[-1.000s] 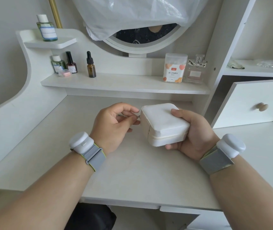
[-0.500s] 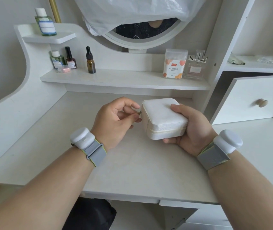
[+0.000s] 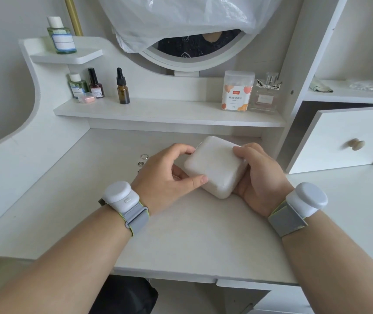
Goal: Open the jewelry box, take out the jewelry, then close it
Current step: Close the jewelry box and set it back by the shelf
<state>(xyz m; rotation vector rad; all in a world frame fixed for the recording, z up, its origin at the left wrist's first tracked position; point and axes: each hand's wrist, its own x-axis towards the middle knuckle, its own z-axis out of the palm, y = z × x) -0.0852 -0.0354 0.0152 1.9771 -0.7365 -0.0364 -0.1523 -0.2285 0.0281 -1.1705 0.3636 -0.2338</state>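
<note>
A white rounded jewelry box [image 3: 215, 166] sits closed in the middle of the dressing table [image 3: 181, 234], turned at an angle. My left hand [image 3: 167, 177] grips its left side, thumb on the near corner and fingers on the far edge. My right hand [image 3: 260, 177] holds its right side, fingers curled over the top edge. Small silver rings [image 3: 142, 159] lie on the table just left of my left hand.
A shelf [image 3: 169, 112] behind carries a dropper bottle [image 3: 123, 87], small bottles [image 3: 86, 85], a cotton-swab box [image 3: 237, 90] and a perfume bottle [image 3: 266, 94]. A mirror under a plastic bag [image 3: 181, 17] stands above. An open drawer [image 3: 344, 137] juts out at right.
My left hand has gone from pinching at the box's left side to gripping the box itself. The box has been turned and lies flatter. The rings are now visible on the table.
</note>
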